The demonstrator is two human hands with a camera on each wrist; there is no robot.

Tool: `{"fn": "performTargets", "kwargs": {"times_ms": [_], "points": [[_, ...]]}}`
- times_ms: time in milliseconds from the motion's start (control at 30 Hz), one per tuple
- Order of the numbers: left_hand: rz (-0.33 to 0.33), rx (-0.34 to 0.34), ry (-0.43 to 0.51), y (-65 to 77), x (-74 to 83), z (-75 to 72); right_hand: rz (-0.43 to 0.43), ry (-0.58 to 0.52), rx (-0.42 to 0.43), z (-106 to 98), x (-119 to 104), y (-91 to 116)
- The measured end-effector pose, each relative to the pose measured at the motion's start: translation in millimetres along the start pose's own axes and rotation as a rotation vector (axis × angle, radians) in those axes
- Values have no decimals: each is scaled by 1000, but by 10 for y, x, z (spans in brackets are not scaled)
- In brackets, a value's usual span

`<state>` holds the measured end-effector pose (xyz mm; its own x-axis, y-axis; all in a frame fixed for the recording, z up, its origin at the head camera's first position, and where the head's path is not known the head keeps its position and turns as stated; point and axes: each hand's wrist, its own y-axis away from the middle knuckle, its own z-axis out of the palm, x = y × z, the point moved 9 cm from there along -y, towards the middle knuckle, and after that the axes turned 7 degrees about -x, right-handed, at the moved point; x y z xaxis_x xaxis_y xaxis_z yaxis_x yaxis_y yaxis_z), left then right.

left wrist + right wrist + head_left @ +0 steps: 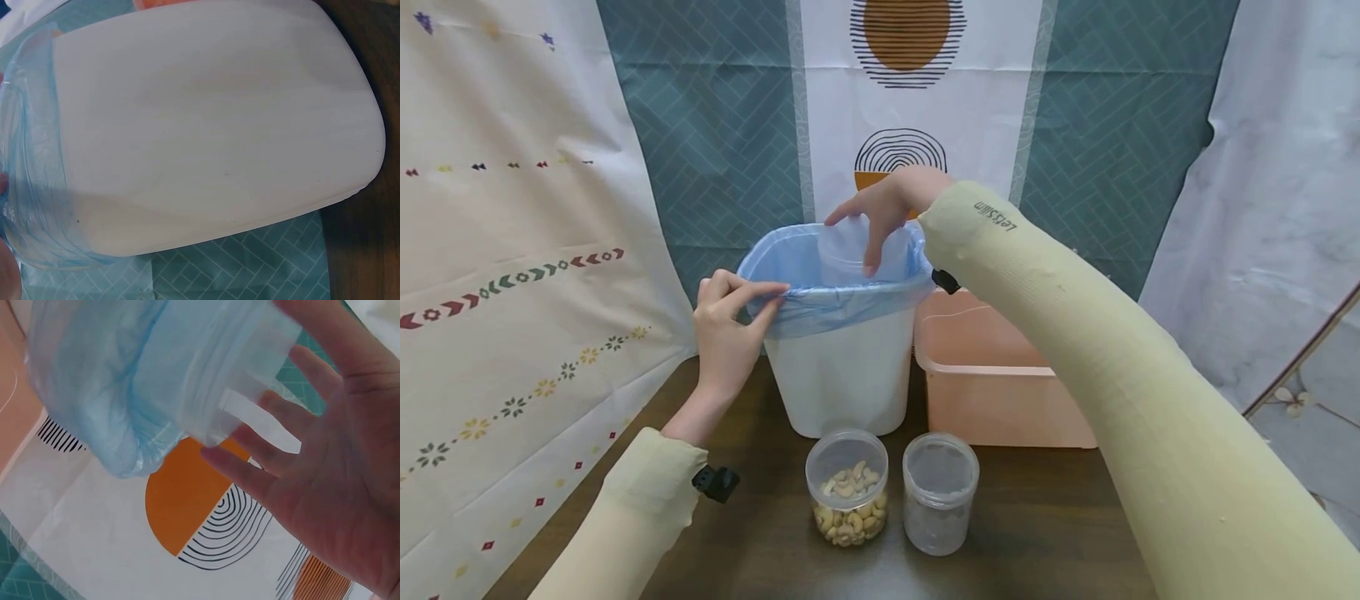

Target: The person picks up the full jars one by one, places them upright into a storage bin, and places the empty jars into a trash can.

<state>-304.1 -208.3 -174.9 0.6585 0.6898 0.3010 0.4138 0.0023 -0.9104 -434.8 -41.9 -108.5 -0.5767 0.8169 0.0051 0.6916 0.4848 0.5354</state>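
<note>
Head view: we note a dark wooden table (1052,533), teal-and-white cloth (715,142) hung on the far side, patterned cloth (527,225) left, marbled cloth (1285,150) right. White bin (842,375) stands toward the far side, peach tub (1007,408) just right. Near: jar of nuts (847,504), lidded; second jar (936,532) beside it. Left hand (730,329) pinches blue liner (827,312) at the bin's near left rim. Right hand (891,204), fingers spread, holds clear container (837,250) in the bin's mouth.

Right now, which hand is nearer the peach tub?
Right. The right hand is over the opening of the white bin, up and left of the peach tub. The left hand is farther, pinching the blue liner at the bin's left side.
</note>
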Motion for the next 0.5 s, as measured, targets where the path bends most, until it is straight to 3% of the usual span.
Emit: {"fn": "performTargets", "kwargs": {"times_ms": [200, 500], "points": [[1, 3, 6, 5, 1, -1, 23, -24, 68, -26, 49, 29], [-5, 1, 6, -5, -15, 6, -42, 8, 105, -1, 71, 17]]}}
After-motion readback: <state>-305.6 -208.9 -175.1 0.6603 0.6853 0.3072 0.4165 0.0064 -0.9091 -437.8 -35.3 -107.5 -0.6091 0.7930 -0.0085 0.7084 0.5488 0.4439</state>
